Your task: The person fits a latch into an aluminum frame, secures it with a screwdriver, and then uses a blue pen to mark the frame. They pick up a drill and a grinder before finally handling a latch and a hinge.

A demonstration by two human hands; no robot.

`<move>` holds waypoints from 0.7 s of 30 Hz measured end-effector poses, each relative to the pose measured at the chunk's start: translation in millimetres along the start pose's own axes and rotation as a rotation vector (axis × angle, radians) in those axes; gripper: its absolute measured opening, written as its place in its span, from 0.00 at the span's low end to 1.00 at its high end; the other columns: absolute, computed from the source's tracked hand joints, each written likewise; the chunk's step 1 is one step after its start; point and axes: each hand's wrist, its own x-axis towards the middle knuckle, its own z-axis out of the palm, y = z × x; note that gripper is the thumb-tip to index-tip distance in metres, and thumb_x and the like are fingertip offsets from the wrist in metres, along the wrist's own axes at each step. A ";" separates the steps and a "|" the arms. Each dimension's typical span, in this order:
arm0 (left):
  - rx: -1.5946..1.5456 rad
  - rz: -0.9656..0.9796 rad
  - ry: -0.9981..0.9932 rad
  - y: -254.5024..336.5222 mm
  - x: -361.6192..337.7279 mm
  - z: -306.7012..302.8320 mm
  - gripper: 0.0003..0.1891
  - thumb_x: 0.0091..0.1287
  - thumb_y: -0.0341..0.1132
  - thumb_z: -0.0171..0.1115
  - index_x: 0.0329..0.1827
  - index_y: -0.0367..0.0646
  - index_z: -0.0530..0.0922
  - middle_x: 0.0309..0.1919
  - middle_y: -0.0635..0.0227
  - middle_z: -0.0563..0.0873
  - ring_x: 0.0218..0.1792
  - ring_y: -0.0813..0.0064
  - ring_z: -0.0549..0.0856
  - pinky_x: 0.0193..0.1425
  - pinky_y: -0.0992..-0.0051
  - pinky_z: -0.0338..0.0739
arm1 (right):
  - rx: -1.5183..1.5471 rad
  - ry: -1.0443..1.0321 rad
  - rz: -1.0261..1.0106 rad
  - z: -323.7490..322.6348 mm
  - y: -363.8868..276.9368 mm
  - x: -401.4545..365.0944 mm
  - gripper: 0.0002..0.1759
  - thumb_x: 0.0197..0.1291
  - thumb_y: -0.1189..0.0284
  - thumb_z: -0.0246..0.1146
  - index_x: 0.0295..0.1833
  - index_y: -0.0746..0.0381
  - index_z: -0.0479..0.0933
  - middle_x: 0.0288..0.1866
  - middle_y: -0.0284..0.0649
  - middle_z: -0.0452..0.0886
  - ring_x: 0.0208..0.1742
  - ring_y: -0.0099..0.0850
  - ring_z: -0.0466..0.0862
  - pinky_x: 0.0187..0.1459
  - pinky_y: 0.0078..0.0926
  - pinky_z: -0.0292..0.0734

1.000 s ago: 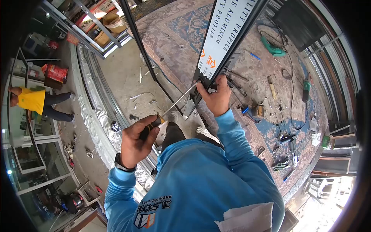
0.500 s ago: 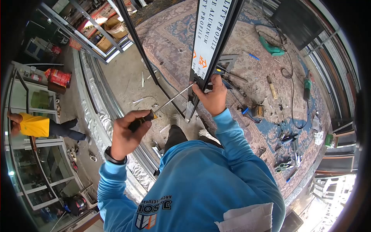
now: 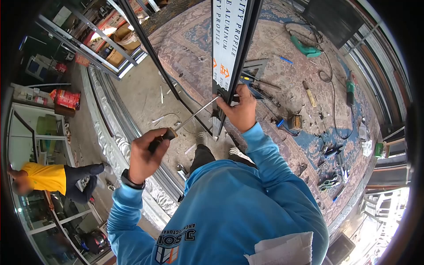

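My left hand [image 3: 149, 155] is closed round the dark handle of a screwdriver [image 3: 194, 114]. Its long thin shaft slants up to the right, and the tip meets the lower end of a black aluminum profile [image 3: 247, 48] covered with white printed film. My right hand [image 3: 241, 110] grips that profile near the tip, thumb on the face and fingers at the right side. Whatever the tip touches is too small to make out. A dark watch is on my left wrist.
Long wrapped profiles [image 3: 115, 148] lie to the left. On the patterned carpet [image 3: 185, 48] are a green power tool [image 3: 305, 47], another green tool [image 3: 350, 90], a brush [image 3: 310, 94], scissors [image 3: 329, 182] and cords. A person in a yellow shirt [image 3: 46, 176] stands at the left by glazed frames.
The profile and both hands have shifted slightly left in view, the screwdriver still against the profile. The person in yellow has moved lower in the picture, with the legs now apart.
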 end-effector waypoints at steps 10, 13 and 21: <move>0.709 0.475 0.282 15.9 0.6 12.3 0.17 0.57 0.20 0.73 0.49 0.40 0.83 0.38 0.56 0.85 0.31 0.63 0.89 0.34 0.67 0.83 | -0.037 0.048 -0.020 2.9 -3.3 -4.0 0.27 0.51 0.65 0.81 0.47 0.67 0.74 0.40 0.50 0.86 0.40 0.45 0.90 0.41 0.39 0.85; 0.143 -0.231 -0.066 5.3 6.3 -3.4 0.17 0.57 0.22 0.74 0.49 0.41 0.82 0.36 0.57 0.86 0.31 0.61 0.88 0.33 0.68 0.83 | -0.011 0.051 -0.027 1.5 -3.5 -5.1 0.27 0.52 0.65 0.80 0.48 0.66 0.73 0.41 0.50 0.86 0.40 0.45 0.90 0.40 0.39 0.85; 0.702 0.310 0.160 15.0 7.7 22.3 0.17 0.60 0.24 0.73 0.51 0.40 0.79 0.35 0.55 0.87 0.32 0.54 0.88 0.33 0.63 0.82 | -0.027 0.063 -0.034 2.9 -2.4 -8.3 0.28 0.52 0.65 0.80 0.50 0.66 0.72 0.42 0.50 0.85 0.40 0.47 0.89 0.40 0.41 0.84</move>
